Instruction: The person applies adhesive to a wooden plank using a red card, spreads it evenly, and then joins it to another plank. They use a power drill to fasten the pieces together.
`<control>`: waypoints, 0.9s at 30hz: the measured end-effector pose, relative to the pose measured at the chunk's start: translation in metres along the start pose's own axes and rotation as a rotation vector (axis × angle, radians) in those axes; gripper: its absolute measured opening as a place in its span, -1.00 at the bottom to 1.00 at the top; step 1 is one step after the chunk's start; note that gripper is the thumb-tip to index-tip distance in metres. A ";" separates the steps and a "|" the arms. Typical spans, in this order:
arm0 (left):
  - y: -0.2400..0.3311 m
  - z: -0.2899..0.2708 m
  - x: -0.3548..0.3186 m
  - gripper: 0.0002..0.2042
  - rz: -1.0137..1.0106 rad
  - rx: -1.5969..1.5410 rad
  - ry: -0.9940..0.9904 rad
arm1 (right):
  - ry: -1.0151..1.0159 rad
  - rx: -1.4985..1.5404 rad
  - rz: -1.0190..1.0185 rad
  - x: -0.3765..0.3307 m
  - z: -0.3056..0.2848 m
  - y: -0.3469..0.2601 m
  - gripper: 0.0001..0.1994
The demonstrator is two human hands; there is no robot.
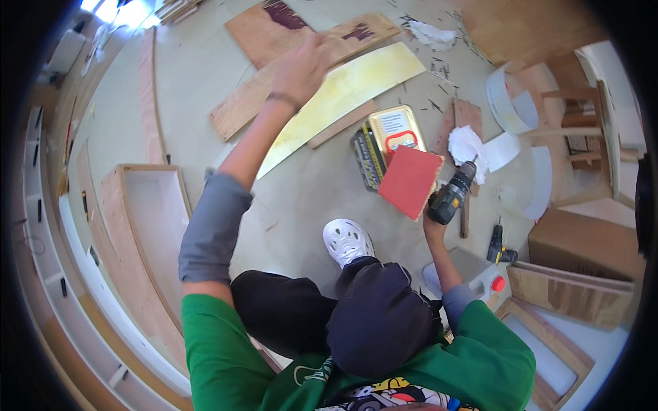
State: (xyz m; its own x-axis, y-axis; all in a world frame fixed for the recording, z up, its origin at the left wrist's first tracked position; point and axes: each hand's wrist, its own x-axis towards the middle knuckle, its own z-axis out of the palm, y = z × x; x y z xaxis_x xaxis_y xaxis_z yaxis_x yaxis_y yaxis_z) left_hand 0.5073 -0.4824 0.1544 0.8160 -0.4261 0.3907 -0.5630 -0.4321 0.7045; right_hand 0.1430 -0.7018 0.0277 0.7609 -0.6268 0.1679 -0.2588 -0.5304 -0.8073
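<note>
I'm gripping a cordless drill [452, 194] in my right hand [436, 218], fingers wrapped tight around the handle, chuck pointing up and away from me. Left hand [301, 68] is reaching out over the plywood offcuts [253, 103] on the floor [315, 192], blurred, so I can't tell how far open that grip is or whether it's touching the wood. A yellowish curved panel [343, 96] is lying just beside that hand. A red sanding sheet [410, 181] (overlapping a gold tin [396, 127]) is sitting just left of the drill. My white shoe [347, 240] is planted below that.
</note>
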 end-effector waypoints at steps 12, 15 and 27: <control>-0.146 -0.055 -0.270 0.19 -0.645 0.460 -0.027 | -0.086 -0.176 -0.047 -0.002 -0.008 0.094 -0.48; -0.133 -0.059 -0.244 0.26 -0.550 0.572 -0.194 | -0.083 -0.065 0.048 -0.005 -0.001 0.067 -0.51; -0.137 -0.008 -0.170 0.35 -0.318 0.647 -0.440 | -0.114 -0.141 0.046 -0.008 -0.013 0.047 -0.60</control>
State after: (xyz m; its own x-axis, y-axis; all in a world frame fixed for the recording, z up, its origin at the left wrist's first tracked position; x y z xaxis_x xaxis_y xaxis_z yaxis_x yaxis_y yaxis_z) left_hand 0.4470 -0.3445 -0.0037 0.8981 -0.4201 -0.1299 -0.3889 -0.8967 0.2115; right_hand 0.1173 -0.7291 -0.0043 0.8070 -0.5873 0.0610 -0.3694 -0.5827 -0.7239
